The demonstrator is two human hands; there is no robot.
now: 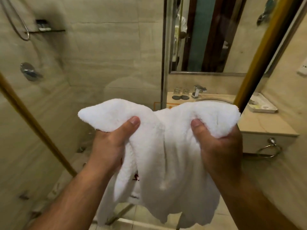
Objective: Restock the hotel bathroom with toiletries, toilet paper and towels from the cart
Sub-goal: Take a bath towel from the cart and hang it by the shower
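— What hems them in on the left?
— A slanting gold rail (33,123), with the shower behind it: a smooth beige stone wall (99,55), a round chrome valve (29,71) and a thin shelf (44,30) higher up. There's open air between the rail and the towel.

— And the hands?
— Both are raised mid-room. The left hand (109,143) grips one top corner of the towel (166,155), thumb on the near side and fingers curled behind. The right hand (219,146) bunches the other corner the same way.

— How does the towel lie?
— It's white, thick, fluffy terry. Its top edge runs left to right between the fists and dips in the middle. The rest hangs free, straight down in soft folds toward the tiled floor (141,225).

— To the right?
— A framed mirror (207,39) on the wall. Below it is a pale stone table (259,125) with two glasses (181,92), a chrome tap (198,90) and a round basin (214,99). Farther along, a white tray (261,105) sits on the table. A chrome ring (269,149) hangs on its front face, near the right hand. A gold post (259,63) slants across in front.
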